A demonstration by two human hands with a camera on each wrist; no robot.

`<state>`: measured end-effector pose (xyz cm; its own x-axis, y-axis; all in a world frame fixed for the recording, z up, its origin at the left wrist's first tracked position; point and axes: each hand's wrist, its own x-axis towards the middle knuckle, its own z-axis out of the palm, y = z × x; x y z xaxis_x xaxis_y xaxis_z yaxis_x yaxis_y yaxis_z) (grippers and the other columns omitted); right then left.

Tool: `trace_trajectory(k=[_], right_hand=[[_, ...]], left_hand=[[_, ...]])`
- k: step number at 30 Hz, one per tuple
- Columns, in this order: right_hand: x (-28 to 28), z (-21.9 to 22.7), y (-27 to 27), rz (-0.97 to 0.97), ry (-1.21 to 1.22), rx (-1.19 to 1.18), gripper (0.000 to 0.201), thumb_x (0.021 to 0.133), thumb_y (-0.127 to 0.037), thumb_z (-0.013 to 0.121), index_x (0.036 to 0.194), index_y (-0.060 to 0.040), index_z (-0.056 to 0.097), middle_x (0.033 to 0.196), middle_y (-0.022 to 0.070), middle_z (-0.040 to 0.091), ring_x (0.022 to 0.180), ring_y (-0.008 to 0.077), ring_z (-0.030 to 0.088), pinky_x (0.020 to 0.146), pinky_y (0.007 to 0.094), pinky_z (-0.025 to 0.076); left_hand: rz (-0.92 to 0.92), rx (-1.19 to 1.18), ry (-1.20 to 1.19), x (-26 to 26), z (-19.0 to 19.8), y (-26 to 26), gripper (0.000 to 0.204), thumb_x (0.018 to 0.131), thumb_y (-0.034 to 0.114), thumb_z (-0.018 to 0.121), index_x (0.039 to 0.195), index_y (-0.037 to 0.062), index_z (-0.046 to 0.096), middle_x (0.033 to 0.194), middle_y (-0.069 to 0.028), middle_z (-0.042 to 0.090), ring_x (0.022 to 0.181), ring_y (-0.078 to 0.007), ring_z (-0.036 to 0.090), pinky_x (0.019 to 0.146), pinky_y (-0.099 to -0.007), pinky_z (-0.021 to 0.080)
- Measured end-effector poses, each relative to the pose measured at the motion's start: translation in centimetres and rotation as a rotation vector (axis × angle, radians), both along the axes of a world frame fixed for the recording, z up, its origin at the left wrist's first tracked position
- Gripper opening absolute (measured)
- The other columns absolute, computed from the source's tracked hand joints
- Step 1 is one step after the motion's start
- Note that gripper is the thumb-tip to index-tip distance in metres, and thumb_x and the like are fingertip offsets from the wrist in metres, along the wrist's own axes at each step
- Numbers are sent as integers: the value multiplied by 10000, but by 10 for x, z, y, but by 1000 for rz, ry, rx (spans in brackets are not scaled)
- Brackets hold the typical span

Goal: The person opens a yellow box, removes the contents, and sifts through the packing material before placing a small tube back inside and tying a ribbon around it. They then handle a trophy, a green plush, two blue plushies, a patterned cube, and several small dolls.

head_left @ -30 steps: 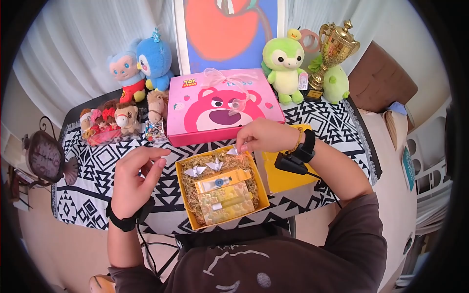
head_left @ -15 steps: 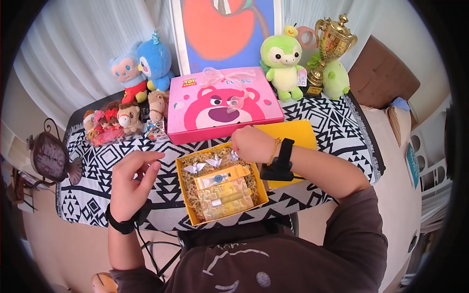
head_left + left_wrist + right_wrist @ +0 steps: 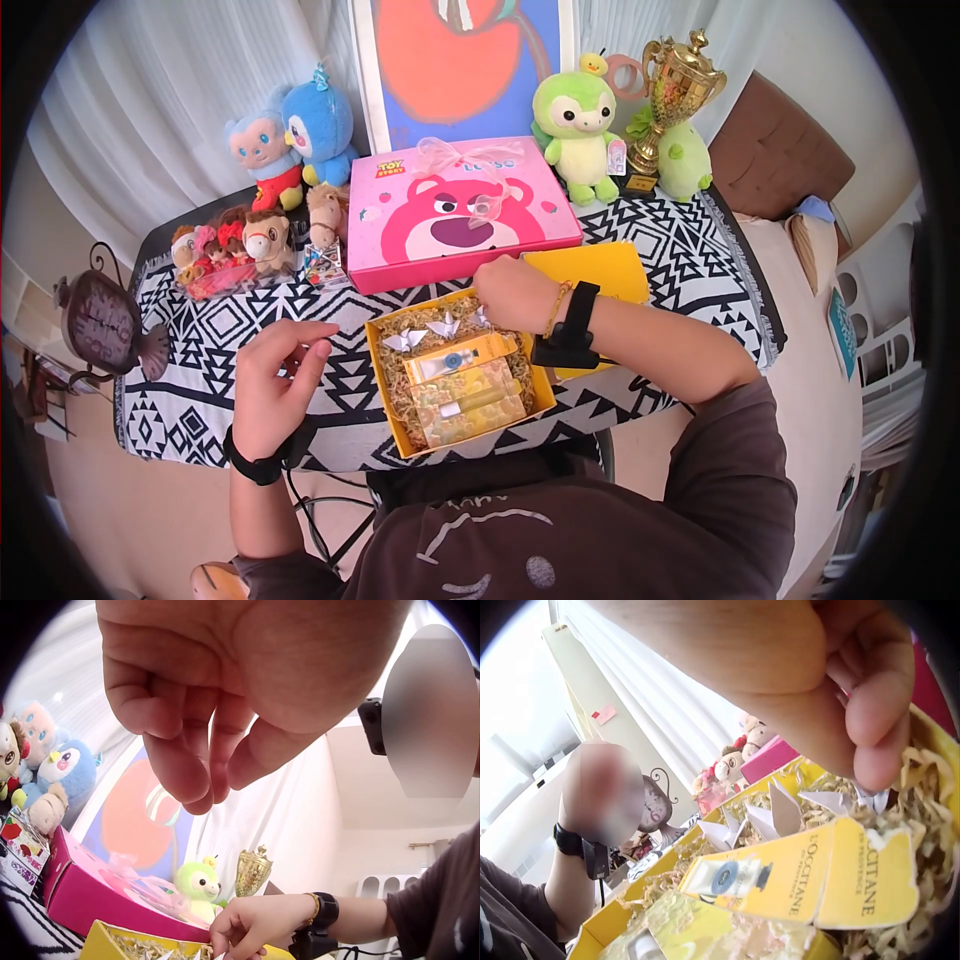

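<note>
My right hand [image 3: 518, 294] bends over the far right corner of the open yellow box [image 3: 387, 412]. Its fingertips pinch a white paper crane [image 3: 874, 799], partly hidden under them. Two other paper cranes, a left one [image 3: 403, 341] and a middle one [image 3: 443, 326], rest on shredded paper along the far side. Nearer lie a yellow carton [image 3: 795, 870] showing a small tube and a patterned packet [image 3: 462, 424] with a slim vial [image 3: 478, 401] on top. Left of the box, my left hand [image 3: 275, 390] hovers empty, fingers loosely bent, thumb apart from them in the left wrist view.
Behind the box lies a pink bear box [image 3: 465, 225] with a ribbon. A yellow lid [image 3: 600, 272] is partly under my right forearm. Plush toys [image 3: 318, 125], a green plush [image 3: 580, 130], a gold trophy [image 3: 680, 95] and a dark clock [image 3: 102, 318] stand around the patterned cloth.
My right hand has shifted slightly left and turned down over the corner crane, covering more of it. The left hand has moved little. The head view has tilted slightly.
</note>
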<state>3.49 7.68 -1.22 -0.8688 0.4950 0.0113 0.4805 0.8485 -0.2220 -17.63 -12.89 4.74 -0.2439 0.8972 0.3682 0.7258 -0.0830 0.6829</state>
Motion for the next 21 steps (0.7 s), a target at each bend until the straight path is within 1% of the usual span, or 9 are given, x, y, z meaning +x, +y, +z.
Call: trace_trajectory(k=[8, 10, 12, 13, 15, 16, 18, 20, 21], right_hand=[[8, 33, 33, -34, 95, -222, 105, 704, -104, 685, 752, -20, 644, 714, 125, 643, 698, 265, 644, 648, 350, 503], [8, 42, 50, -16, 145, -136, 82, 707, -83, 685, 766, -39, 649, 673, 102, 638, 658, 245, 638, 633, 343, 502], [8, 47, 73, -93, 272, -76, 229, 676, -69, 717, 887, -59, 629, 824, 139, 633, 794, 269, 632, 703, 360, 502], [9, 49, 83, -92, 271, -73, 229, 676, -69, 717, 887, -59, 629, 824, 139, 633, 794, 269, 632, 703, 360, 502], [9, 50, 103, -86, 155, 108, 453, 637, -78, 772, 1042, -89, 570, 1029, 178, 560, 977, 315, 576, 807, 387, 482], [6, 49, 109, -85, 155, 109, 453, 637, -78, 772, 1042, -89, 570, 1029, 178, 560, 977, 315, 576, 807, 387, 482], [-1, 44, 121, -81, -92, 40, 632, 603, -126, 824, 1149, -124, 504, 1138, 185, 470, 1072, 353, 508, 870, 408, 454], [-8, 42, 131, -70, -137, -27, 628, 617, -206, 837, 1156, -119, 526, 1123, 165, 493, 1065, 337, 513, 856, 392, 459], [-10, 43, 135, 6, -178, -90, 517, 656, -276, 817, 1080, -105, 576, 1055, 151, 541, 1026, 312, 544, 834, 373, 464]], left_hand=[[7, 0, 16, -6, -2, -1, 109, 825, 6, 623, 921, 12, 676, 731, -65, 609, 556, -118, 509, 516, -245, 400], [12, 0, 9, -7, -1, 0, 108, 825, 6, 623, 920, 12, 676, 729, -64, 607, 554, -117, 508, 513, -244, 399], [16, 0, 1, -9, -2, 2, 107, 826, 7, 622, 919, 12, 676, 728, -63, 606, 552, -116, 507, 511, -243, 398], [23, 10, -3, -11, -4, 2, 107, 826, 8, 622, 919, 12, 676, 727, -62, 605, 548, -115, 505, 508, -242, 396], [32, 16, -10, -15, -6, 4, 112, 827, 11, 622, 924, 14, 678, 730, -60, 605, 538, -111, 497, 505, -243, 391], [33, 17, -10, -17, -6, 5, 112, 827, 11, 622, 924, 14, 678, 730, -60, 605, 538, -111, 497, 505, -243, 391], [41, -5, -10, -20, -7, 7, 116, 827, 12, 624, 929, 15, 679, 731, -59, 604, 536, -109, 493, 506, -243, 389], [55, -14, -42, -21, -8, 9, 119, 824, 14, 628, 931, 15, 680, 723, -55, 596, 541, -110, 489, 510, -243, 387], [57, -21, -31, -23, -8, 9, 119, 823, 14, 630, 931, 15, 680, 720, -54, 594, 545, -111, 489, 513, -243, 388]])
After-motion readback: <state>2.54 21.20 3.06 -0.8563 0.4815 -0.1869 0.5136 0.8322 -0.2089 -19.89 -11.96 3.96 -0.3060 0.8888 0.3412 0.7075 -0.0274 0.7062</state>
